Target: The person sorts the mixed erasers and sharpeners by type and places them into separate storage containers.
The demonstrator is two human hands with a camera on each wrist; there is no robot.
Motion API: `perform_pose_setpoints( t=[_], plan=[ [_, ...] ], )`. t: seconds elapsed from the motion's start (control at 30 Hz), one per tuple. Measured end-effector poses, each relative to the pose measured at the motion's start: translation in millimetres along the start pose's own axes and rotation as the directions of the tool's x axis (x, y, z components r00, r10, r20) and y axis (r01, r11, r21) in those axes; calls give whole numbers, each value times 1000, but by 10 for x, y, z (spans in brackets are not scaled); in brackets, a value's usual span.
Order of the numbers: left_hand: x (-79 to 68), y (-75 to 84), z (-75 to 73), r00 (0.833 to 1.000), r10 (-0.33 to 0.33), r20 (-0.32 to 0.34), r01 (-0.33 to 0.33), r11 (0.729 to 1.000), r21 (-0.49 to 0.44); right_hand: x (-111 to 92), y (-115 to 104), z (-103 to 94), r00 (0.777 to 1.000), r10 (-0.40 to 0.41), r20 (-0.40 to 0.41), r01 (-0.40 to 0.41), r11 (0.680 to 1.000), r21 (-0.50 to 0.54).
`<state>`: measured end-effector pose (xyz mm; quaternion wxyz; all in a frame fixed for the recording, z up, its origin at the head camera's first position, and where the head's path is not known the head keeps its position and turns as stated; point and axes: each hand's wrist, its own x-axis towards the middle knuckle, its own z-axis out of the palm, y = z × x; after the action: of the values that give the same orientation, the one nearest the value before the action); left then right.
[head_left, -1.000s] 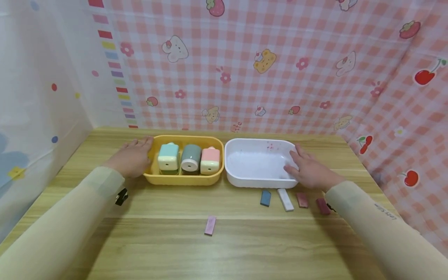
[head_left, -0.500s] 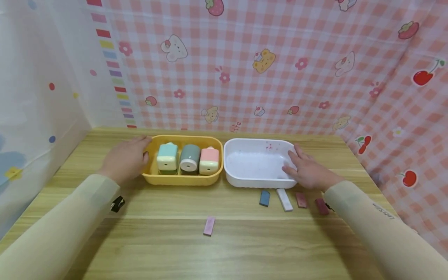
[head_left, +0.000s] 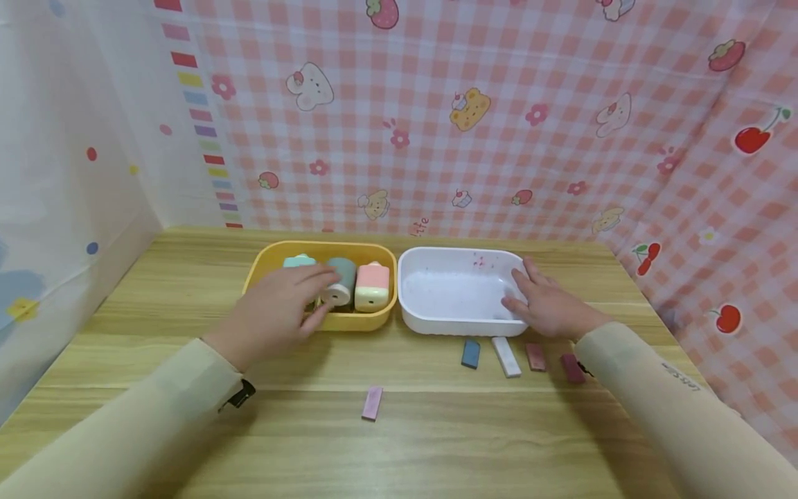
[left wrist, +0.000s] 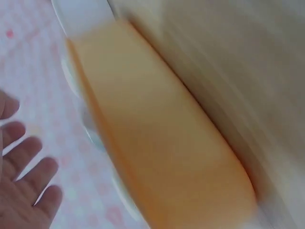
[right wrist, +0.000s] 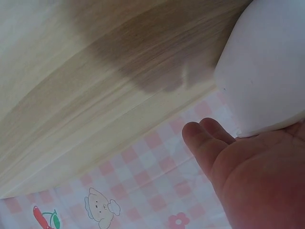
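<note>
My left hand hovers over the yellow tray, fingers spread around but apparently not gripping the grey-green pencil sharpener. In the left wrist view its fingers are loosely extended above the tray's rim, holding nothing. A teal-and-cream sharpener, mostly behind that hand, and a pink-and-cream sharpener flank the grey-green one. My right hand rests on the right end of the white tray, with some fingertips inside. Its two fingers in the right wrist view lie straight outside the wall.
On the wooden table, a blue block, a white strip, and two reddish blocks lie before the white tray. Nearer lies a lilac strip. A checked curtain hangs behind.
My left hand has left the yellow tray's left end and moved right over the sharpeners, covering most of the teal one. The right hand and both trays stay in place.
</note>
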<state>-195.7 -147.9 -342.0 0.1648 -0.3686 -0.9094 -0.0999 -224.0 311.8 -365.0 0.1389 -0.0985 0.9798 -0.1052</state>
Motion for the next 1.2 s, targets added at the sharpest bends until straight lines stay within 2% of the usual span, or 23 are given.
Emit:
perform_pose_setpoints(
  t=[0.1, 0.2, 0.33, 0.43, 0.53, 0.6, 0.7, 0.9, 1.2],
  plan=[
    [7, 215, 63, 993, 103, 65, -101, 994, -29, 5, 4, 2, 1000, 0, -1, 0, 1000, 4],
    [-18, 395, 130, 972, 173, 157, -166, 985, -54, 8, -5, -1, 1000, 7, 3, -7, 1000, 13],
    [-53, 572, 215, 931, 247, 269, -221, 967, -124, 13, -10, 0, 1000, 23, 12, -23, 999, 26],
    [-71, 665, 264, 893, 288, 345, -240, 955, -177, 18, -10, 3, 1000, 28, 13, -29, 999, 35],
    [-84, 730, 300, 861, 312, 402, -247, 947, -207, 17, -11, 2, 1000, 28, 13, -29, 999, 36],
    [-89, 759, 320, 846, 318, 429, -246, 945, -215, 14, -12, 1, 1000, 28, 12, -28, 999, 35],
    [-89, 782, 349, 839, 328, 435, -258, 942, -213, 8, -17, -4, 1000, 28, 14, -29, 999, 38],
    [-93, 791, 380, 847, 314, 430, -256, 948, -188, 13, -12, 7, 1000, 25, 11, -25, 999, 41],
    [-79, 803, 403, 846, 302, 440, -246, 952, -181, 15, -1, 0, 1000, 25, 19, -26, 998, 51]
  ],
)
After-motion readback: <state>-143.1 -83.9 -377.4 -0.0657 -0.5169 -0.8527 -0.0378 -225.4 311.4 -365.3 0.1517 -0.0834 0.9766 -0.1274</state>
